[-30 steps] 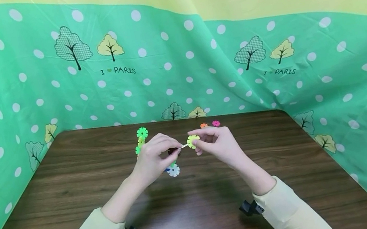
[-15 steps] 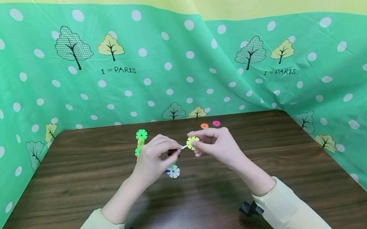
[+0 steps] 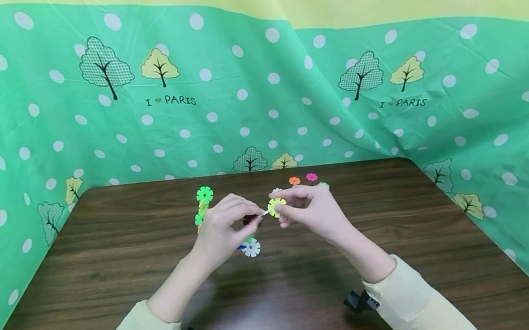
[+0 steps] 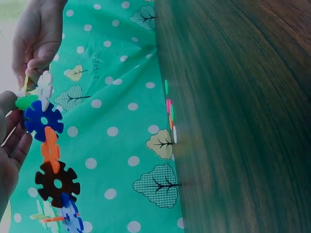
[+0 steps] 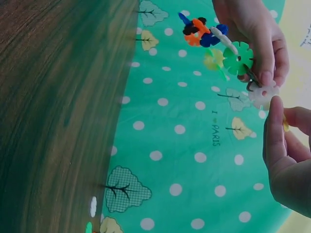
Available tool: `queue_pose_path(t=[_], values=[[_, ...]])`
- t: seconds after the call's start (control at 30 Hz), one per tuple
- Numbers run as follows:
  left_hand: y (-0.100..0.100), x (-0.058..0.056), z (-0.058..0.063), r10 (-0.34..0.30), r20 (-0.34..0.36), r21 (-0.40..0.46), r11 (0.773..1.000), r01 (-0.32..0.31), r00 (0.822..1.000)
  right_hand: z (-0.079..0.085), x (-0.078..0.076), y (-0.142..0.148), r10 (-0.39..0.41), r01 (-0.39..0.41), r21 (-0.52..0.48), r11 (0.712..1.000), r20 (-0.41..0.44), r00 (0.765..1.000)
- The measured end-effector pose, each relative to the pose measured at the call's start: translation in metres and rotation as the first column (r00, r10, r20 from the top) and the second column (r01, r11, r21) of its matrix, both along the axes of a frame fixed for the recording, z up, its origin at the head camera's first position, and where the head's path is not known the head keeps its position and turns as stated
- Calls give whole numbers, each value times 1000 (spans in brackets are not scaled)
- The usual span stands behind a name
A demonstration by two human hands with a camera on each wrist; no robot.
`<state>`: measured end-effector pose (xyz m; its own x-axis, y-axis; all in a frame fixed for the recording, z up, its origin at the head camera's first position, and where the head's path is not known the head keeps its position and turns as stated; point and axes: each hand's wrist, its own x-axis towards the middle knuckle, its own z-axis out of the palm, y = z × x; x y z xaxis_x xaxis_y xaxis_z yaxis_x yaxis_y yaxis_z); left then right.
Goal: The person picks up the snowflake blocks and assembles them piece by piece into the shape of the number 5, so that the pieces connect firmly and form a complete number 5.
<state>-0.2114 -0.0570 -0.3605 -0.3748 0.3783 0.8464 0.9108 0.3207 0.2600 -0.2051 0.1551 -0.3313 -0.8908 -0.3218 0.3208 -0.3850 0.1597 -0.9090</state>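
Observation:
Above the table, my left hand [image 3: 224, 225] pinches a chain of notched plastic discs near a white disc [image 5: 264, 93]. My right hand [image 3: 315, 212] holds a yellow notched disc [image 3: 277, 207] between thumb and fingers, its edge against the white disc. How deep the slots sit in each other I cannot tell. From the left hand hang several joined discs: a green disc [image 5: 238, 58], a blue disc [image 4: 43, 120], an orange disc [image 4: 50, 148] and a black disc [image 4: 57, 183]. In the head view the left hand hides much of this chain; a bright green disc [image 3: 204, 194] tops its far part.
Loose discs lie at the table's back: an orange one [image 3: 294, 181], a pink one [image 3: 311, 177] and a pale green one [image 3: 323, 185] partly behind the right hand. A green dotted curtain [image 3: 214, 118] stands behind the dark wooden table [image 3: 280, 315].
The yellow disc has shifted slightly left, nearer the left fingertips. The hanging chain has swayed a little. Both hands stay almost in place, holding the same discs.

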Motion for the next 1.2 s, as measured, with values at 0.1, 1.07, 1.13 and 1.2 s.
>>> queue_pose_path(t=[0.1,1.07,1.13,1.2], values=[[1,0,0,-5,0,9,1000,5,1000,0,1,-1,-5,5,-25,1000,19,1000],[8,4,-1,-15,-30,149,989,19,999,0,-4,-5,-13,15,-156,988,10,1000],[8,3,-1,-17,17,149,989,14,1000,0,-4,-5,-25,22,-139,990,-25,999],[7,3,-1,-13,93,161,987,-2,996,0,-4,-5,-30,25,-117,993,-41,999]])
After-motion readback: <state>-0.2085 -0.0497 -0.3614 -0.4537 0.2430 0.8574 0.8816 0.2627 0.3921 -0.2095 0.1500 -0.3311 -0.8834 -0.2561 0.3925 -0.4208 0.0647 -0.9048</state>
